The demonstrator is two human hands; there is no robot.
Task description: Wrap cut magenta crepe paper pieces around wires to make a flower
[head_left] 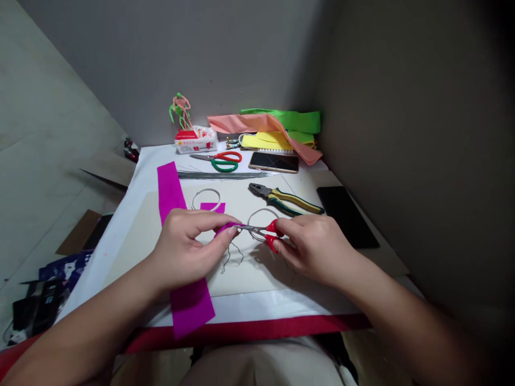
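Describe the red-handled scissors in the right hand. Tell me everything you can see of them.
The scissors have red plastic finger loops and slim, silvery metal blades. They lie nearly level above the board, with the blades pointing toward the person's left and their tips at a magenta strip pinched in the left hand. The right hand grips the loops, hiding part of them. A thin wire loop shows behind them. How far the blades are open is hard to tell.

- I have the left hand [187, 252] pinching a magenta paper strip [225, 228] at the blades of the red-handled scissors [272, 236];
- I have the right hand [317, 249] gripping those scissors;
- combination pliers [285, 198] lie just beyond;
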